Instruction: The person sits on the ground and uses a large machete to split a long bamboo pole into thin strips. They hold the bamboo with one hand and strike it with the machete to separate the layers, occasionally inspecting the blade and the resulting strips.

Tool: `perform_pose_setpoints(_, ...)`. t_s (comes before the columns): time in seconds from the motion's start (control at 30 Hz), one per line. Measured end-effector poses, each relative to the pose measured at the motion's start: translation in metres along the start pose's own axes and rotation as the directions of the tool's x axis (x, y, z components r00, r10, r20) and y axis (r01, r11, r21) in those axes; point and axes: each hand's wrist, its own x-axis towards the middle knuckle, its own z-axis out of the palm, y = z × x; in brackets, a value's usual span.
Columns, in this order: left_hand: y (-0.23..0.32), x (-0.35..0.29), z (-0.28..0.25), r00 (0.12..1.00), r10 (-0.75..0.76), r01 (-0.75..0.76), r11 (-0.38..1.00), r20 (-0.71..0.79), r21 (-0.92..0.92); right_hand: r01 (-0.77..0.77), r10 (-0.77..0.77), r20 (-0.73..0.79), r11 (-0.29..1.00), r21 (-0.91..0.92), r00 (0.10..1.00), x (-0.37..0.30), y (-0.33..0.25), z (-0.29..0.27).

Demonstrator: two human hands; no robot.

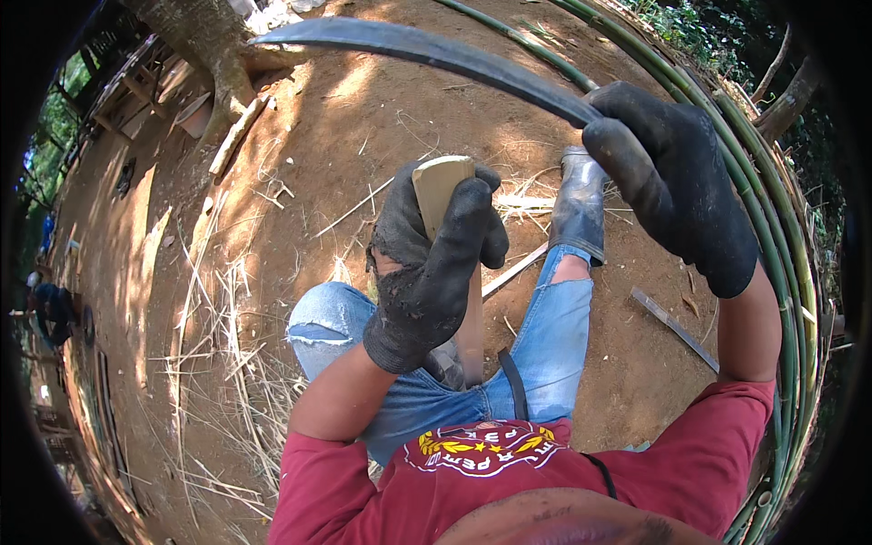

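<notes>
We look down at a seated person in torn blue jeans (545, 350) and a dark red shirt (509, 481). The left hand (434, 263), in a worn black glove, is closed around a pale bamboo slat (442, 186) that stands upright over the lap; its cut top end shows above the fingers, and its lower part runs down behind the hand to the jeans. Up and to the right of the slat, the right hand (668, 177), also gloved in black, is clenched on the handle of a long curved blade (427, 50), whose dark steel sweeps left above the slat, clear of it. The handle itself is hidden inside the glove. Beyond the slat lies bare brown dirt (363, 118) with open room, strewn with thin bamboo shavings (227, 363) to its left. A grey rubber boot (579, 204) sits just right of the slat. Long green bamboo poles (772, 245) curve along the far right. A tree trunk (213, 54) rises far upper left. The figure at the left rim is too small to make out.
</notes>
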Motion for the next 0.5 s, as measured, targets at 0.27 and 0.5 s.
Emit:
perform_pose_setpoints(0.27,-0.003,-0.015,0.001,0.985,0.174,-0.173,0.983,0.006,-0.061,0.274,-0.274,0.016,0.96,-0.048,0.962,-0.004,-0.021,0.023)
perform_pose_setpoints(0.5,-0.022,-0.02,-0.012,0.964,0.265,-0.264,0.963,0.02,-0.059,0.294,-0.292,0.048,0.956,-0.027,0.955,0.004,-0.028,0.028)
